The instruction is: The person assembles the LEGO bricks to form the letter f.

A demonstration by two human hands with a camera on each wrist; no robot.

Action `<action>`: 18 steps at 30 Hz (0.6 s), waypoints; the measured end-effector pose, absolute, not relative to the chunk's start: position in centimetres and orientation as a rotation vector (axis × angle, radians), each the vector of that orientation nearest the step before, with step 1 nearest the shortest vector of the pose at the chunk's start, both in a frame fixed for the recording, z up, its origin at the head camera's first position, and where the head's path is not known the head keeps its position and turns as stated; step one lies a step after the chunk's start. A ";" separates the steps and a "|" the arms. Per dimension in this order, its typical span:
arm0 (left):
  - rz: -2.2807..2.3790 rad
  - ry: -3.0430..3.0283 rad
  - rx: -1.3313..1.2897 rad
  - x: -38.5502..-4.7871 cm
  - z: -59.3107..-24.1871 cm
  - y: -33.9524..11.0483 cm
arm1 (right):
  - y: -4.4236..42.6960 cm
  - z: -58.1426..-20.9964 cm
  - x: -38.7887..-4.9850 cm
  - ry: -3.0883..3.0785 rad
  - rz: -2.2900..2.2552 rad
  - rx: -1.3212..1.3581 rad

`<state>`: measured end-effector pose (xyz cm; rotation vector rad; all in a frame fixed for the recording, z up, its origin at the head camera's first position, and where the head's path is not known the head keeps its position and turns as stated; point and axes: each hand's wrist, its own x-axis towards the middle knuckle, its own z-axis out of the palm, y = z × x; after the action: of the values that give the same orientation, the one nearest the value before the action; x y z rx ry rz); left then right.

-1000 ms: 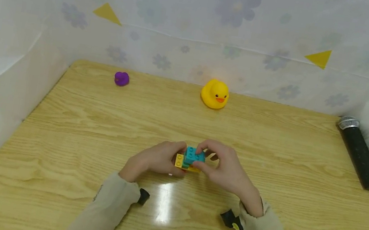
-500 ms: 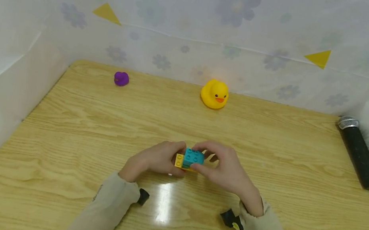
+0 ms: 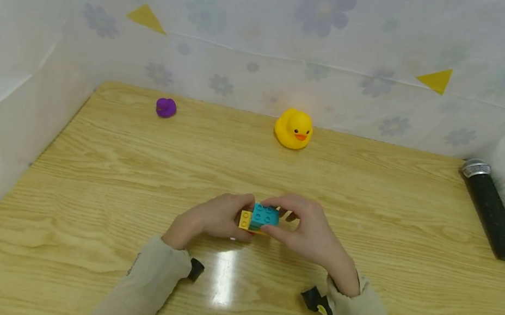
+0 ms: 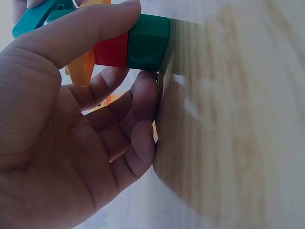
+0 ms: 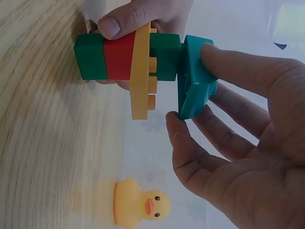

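My left hand (image 3: 215,216) grips a stack of toy building bricks low down, its thumb over the red brick (image 5: 118,59). Beneath the red one, a green brick (image 5: 90,57) rests on the table. Above it come a longer yellow brick (image 5: 140,90) and a second green brick (image 5: 165,58). At the top, my right hand (image 3: 310,233) pinches a teal brick (image 3: 265,216) with a sloped end between thumb and fingers. In the right wrist view the teal brick sits slightly tilted against the upper green brick; whether it is fully seated I cannot tell.
A yellow rubber duck (image 3: 293,130) stands at the back of the wooden table (image 3: 133,160), and a small purple duck (image 3: 166,108) sits farther left. A black microphone (image 3: 494,212) lies along the right edge. Flowered white sheeting (image 3: 253,25) encloses the back and sides.
The teal brick has turned slightly and shifted a little left and toward me. My right fingers have moved off its studs to its side. The left hand stays put.
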<state>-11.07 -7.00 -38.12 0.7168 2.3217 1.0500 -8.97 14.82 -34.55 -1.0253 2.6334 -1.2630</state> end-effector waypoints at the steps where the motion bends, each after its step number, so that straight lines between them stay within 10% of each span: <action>1: 1.050 2.323 0.718 -11.1 -38.1 -7.0 | 14.8 -34.5 -9.0 2.635 -1.261 -1.030; 18: 1.028 2.336 0.725 -11.2 -38.3 -7.0 | 14.9 -34.7 -9.1 2.618 -1.292 -1.045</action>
<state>-11.17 -6.98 -38.30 0.7248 2.3361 1.0279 -9.10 14.87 -34.67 -1.0451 2.6185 -1.2924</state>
